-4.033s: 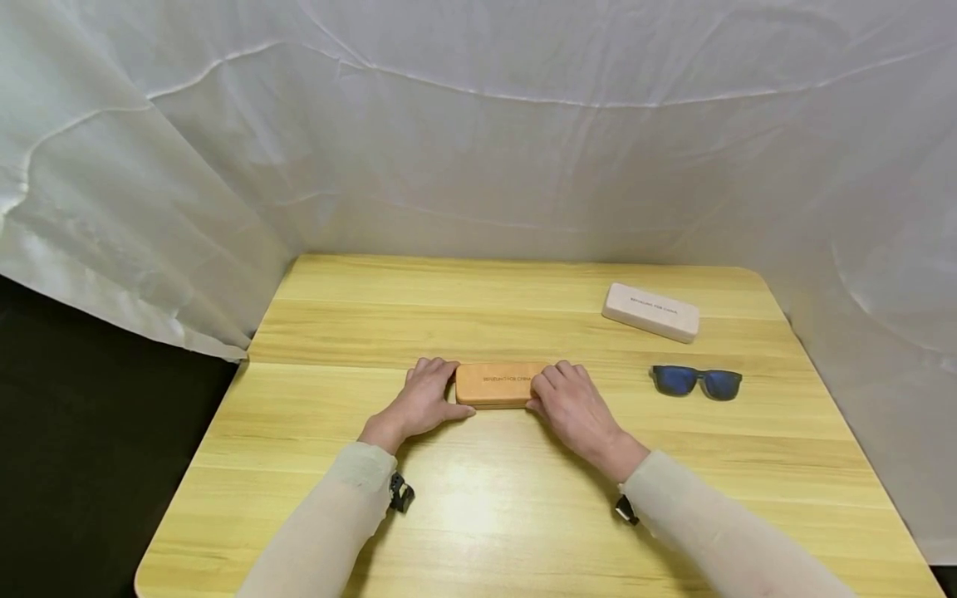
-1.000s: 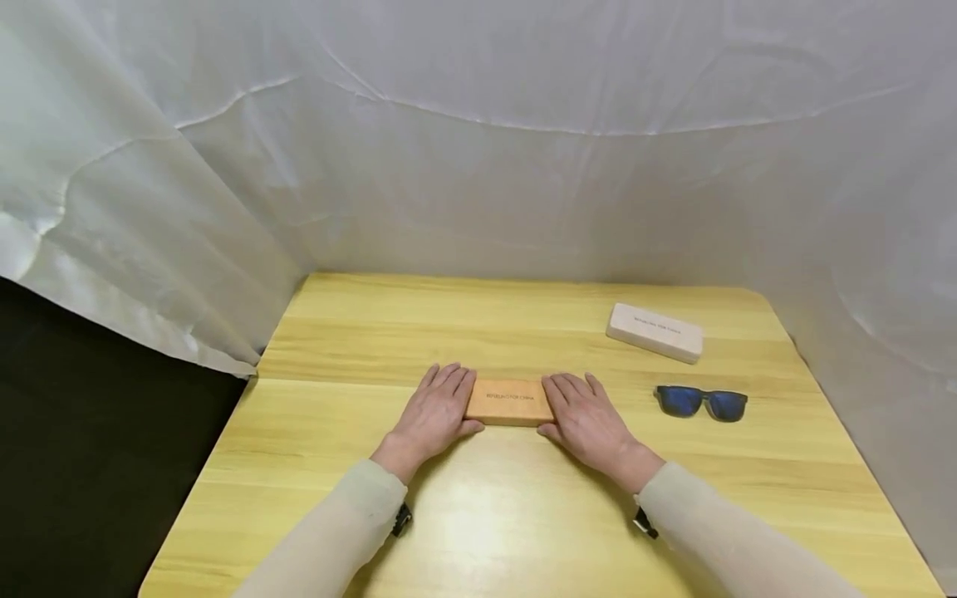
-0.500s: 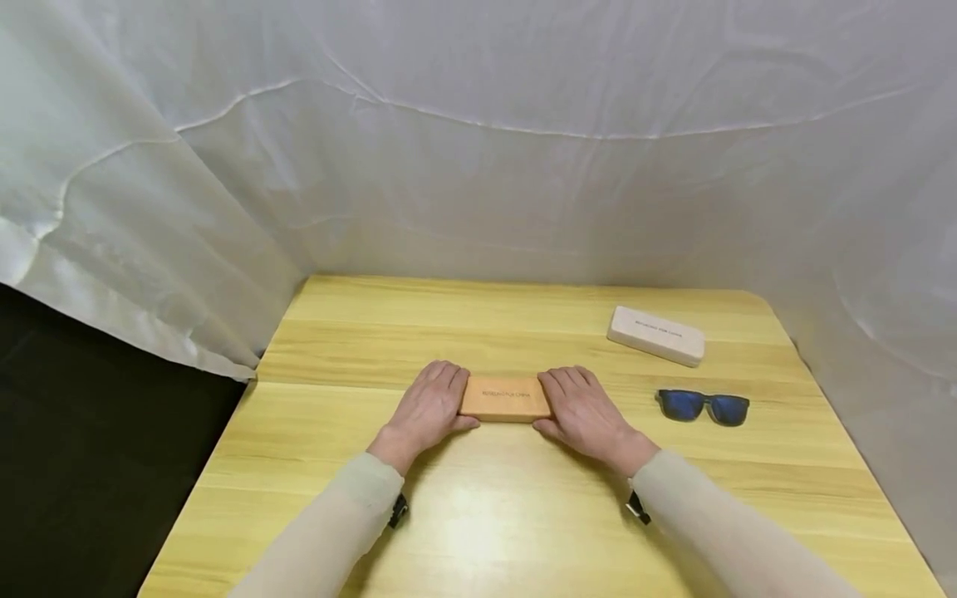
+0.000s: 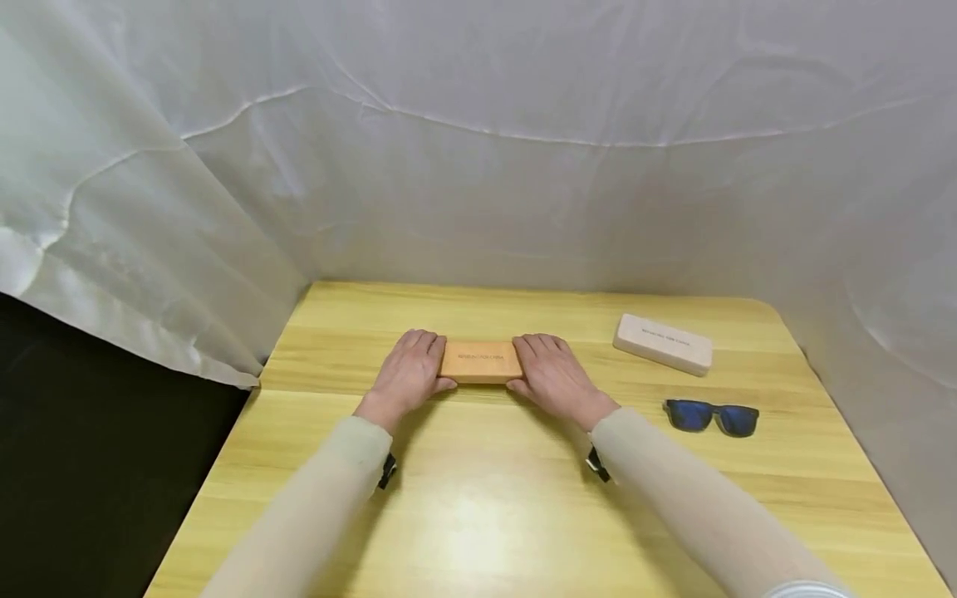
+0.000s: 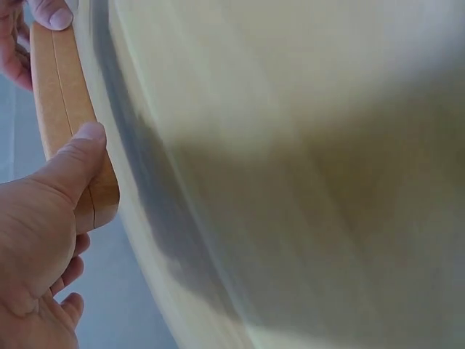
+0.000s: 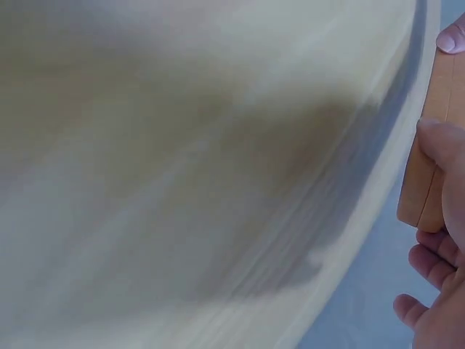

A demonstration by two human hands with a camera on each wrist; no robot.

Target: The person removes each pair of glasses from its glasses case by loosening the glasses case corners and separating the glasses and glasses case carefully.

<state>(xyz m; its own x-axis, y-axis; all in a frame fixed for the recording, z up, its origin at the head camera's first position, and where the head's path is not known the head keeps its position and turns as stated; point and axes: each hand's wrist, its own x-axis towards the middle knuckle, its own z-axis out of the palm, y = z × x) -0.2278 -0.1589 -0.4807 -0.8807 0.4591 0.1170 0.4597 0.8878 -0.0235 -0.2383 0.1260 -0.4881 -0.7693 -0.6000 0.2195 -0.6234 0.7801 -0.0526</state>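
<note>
An orange glasses case (image 4: 481, 362) with small lettering on its lid is closed, the seam along its side visible in the left wrist view. My left hand (image 4: 409, 370) grips its left end, with the thumb (image 5: 80, 153) on the near side and the fingers at the far side. At the other end, my right hand (image 4: 553, 374) holds it the same way, the thumb (image 6: 439, 138) pressed to the near side. Whether the case touches the table is hard to tell.
Toward the back right of the wooden table (image 4: 478, 482) lies a pale pink glasses case (image 4: 664, 343), also closed. In front of it rest dark sunglasses (image 4: 712, 417) with blue lenses. White curtains (image 4: 478, 183) hang behind and at the sides.
Both hands have carried the orange case farther from me and slightly left. Earlier, the right fingers were curled at the case's end. The pink case and sunglasses stay where they were.
</note>
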